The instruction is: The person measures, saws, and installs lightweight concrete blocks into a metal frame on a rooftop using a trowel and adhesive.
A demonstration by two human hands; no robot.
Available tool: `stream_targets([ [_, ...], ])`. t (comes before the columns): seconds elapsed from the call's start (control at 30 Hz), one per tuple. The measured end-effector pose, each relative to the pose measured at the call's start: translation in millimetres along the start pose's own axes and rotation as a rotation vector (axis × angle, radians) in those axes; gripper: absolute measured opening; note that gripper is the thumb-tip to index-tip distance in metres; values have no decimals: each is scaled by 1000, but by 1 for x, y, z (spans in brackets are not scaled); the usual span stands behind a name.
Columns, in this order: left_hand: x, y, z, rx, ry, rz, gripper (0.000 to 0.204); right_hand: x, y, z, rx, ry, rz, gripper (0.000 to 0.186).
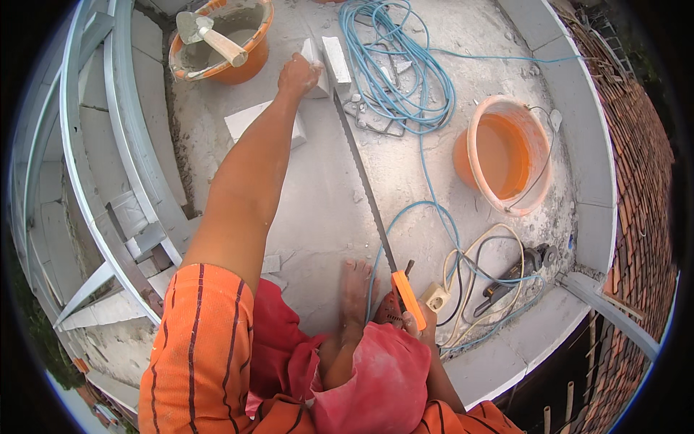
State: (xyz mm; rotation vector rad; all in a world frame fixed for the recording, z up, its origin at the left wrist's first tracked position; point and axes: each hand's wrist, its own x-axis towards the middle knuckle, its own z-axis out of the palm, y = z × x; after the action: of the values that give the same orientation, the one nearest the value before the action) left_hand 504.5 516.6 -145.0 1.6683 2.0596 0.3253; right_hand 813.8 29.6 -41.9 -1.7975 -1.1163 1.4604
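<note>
My left hand (298,76) is closed on a pale lightweight concrete block (316,69), with my arm stretched far forward. Close by to its right stands a second pale block piece (336,59), a thin gap between the two. My right hand (426,318), low in the view and partly hidden, grips the orange handle of a hand saw (408,296). The long dark toothed blade (365,177) runs forward so its tip reaches the gap at the blocks; whether it touches them I cannot tell. Another white block (244,121) lies partly behind my left forearm.
An orange mortar bucket (249,71) with a trowel (210,40) across it stands far left. Coiled blue hose or cable (434,94) lies far ahead. At right are a bucket of murky water (473,155), a socket (436,297), a power tool (506,282) and a low wall (596,217).
</note>
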Motion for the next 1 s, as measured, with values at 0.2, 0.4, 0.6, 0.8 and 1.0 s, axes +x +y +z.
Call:
stream_targets([
  [0.2, 14, -40, -72, -398, -29, -112, 68, 11, 0, -13, 241, 42, 18, 30],
  [0.4, -83, 39, -216, -272, -559, -24, 46, 61, -14, -5, -212, 453, -100, 59],
  [0.6, -199, 41, -247, -2, -787, 557, 42, 120, -204, 60, 85, -175, -533, 70],
  [0.8, -286, -31, -341, -39, -481, 625, 68, 106, -307, 152, 13, -497, -554, 59],
  [1.0, -331, -142, -392, -887, 297, 353, 90, 73, -393, 228, -121, -366, -809, 54],
])
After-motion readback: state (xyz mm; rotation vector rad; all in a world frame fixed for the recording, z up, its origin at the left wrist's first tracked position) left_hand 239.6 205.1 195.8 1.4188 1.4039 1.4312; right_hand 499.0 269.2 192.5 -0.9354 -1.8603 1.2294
